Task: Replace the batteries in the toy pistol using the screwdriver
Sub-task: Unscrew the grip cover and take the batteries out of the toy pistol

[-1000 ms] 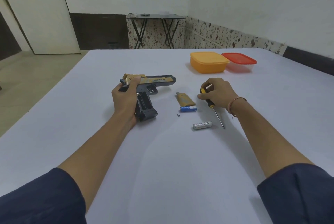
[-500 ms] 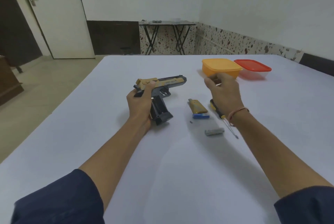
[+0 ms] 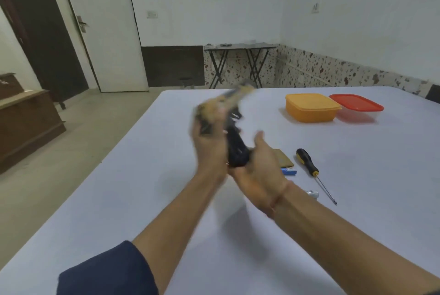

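A motion-blurred toy pistol [image 3: 234,149] is raised over the table [image 3: 381,163], barrel pointing away and up-right, its rear gripped by the left hand [image 3: 207,140] while the right hand [image 3: 259,166] cups the handle's base, grasp unclear.

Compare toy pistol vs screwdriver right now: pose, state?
The toy pistol is up off the table, muzzle tilted up and away; the screwdriver lies flat on it. The left hand holds the pistol, right hand at its butt; the screwdriver is untouched. The pistol is motion-blurred, the screwdriver sharp. Both are black with yellow or tan parts.
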